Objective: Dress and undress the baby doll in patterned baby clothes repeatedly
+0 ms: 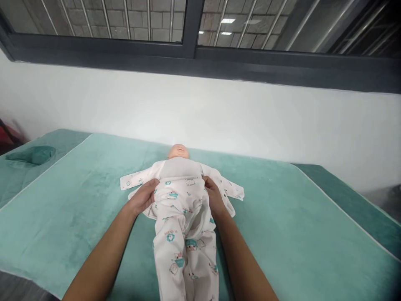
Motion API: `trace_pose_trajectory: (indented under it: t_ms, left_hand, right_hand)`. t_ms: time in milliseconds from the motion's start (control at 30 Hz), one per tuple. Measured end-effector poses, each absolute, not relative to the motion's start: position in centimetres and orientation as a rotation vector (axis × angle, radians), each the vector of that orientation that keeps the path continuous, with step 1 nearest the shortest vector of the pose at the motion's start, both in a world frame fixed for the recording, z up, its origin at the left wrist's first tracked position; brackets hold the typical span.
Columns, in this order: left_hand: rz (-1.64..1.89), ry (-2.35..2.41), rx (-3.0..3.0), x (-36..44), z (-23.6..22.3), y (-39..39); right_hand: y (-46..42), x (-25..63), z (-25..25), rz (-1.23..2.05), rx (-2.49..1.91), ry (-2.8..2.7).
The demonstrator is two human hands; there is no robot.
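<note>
A baby doll [178, 152] lies on its back on a teal towel [282, 217], head toward the wall. It wears white printed trousers [183, 234], and an open white printed top [230, 190] is spread out beneath it. My left hand [144, 195] grips the waistband of the trousers at the doll's left side as I see it, fingers curled over the cloth. My right hand [213, 195] grips the waistband on the other side, thumb on top.
A bunched dark green cloth [31, 155] lies at the far left on a darker green cover [354, 196]. A white wall [250, 121] and a dark-framed window [188, 42] stand behind the bed. The towel's edges run off left and right.
</note>
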State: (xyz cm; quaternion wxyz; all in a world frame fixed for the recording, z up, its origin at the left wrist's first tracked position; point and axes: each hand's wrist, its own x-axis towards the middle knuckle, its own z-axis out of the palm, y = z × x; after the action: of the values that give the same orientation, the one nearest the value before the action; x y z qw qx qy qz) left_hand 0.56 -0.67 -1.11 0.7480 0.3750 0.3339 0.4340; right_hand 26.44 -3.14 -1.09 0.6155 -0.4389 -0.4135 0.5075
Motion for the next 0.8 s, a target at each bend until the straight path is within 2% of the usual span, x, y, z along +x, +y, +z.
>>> trace_pose_trajectory:
  t_ms: [300, 400, 500, 800]
  left_hand:
    - [1.177, 0.853, 1.115, 0.6, -1.0, -0.9]
    - [1.286, 0.884, 1.427, -0.1, -1.0, -0.6]
    - [1.211, 0.921, 1.685, -0.4, -0.5, -0.5]
    - [1.058, 1.018, 2.122, 0.7, 0.7, -1.3]
  right_hand:
    - [-3.6, 27.4, -2.0, 1.246, -0.964, -1.100]
    - [-3.9, 28.4, -1.7, 1.100, -0.990, -1.294]
    - [-3.9, 29.1, -1.6, 0.882, -0.965, -1.462]
    - [-3.8, 28.8, -0.5, 0.798, -1.022, -1.755]
